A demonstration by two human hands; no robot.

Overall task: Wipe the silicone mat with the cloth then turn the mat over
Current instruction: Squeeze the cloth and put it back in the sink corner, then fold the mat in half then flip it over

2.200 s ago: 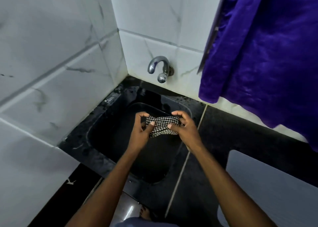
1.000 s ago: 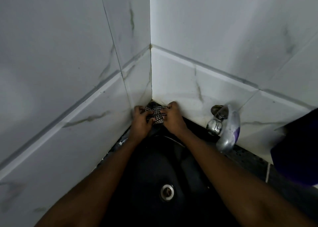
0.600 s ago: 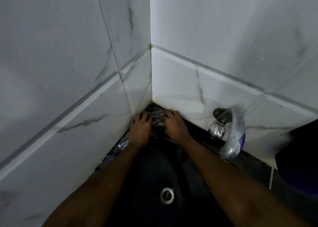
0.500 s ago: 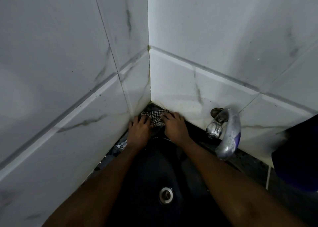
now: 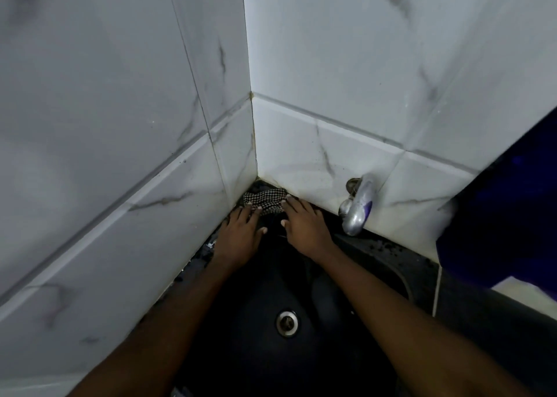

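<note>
Left hand [image 5: 241,231], right hand [image 5: 304,226], touching checked cloth [image 5: 265,201]

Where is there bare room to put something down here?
Bare: the basin around the drain, and the counter right of the tap. Crowded: the back corner, where left hand and right hand touch the checked cloth.

I see the cloth [image 5: 265,201] wedged into the corner where the left wall [image 5: 120,155] and the back wall [image 5: 346,80] meet, so nothing passes beyond it or to its left. The tap [image 5: 357,213] juts from the back wall just beside the right hand [image 5: 304,225], blocking that side. Purple fabric [image 5: 506,216] hangs farther right. Over the sink [image 5: 325,363], between the forearms, I find open room.
</note>
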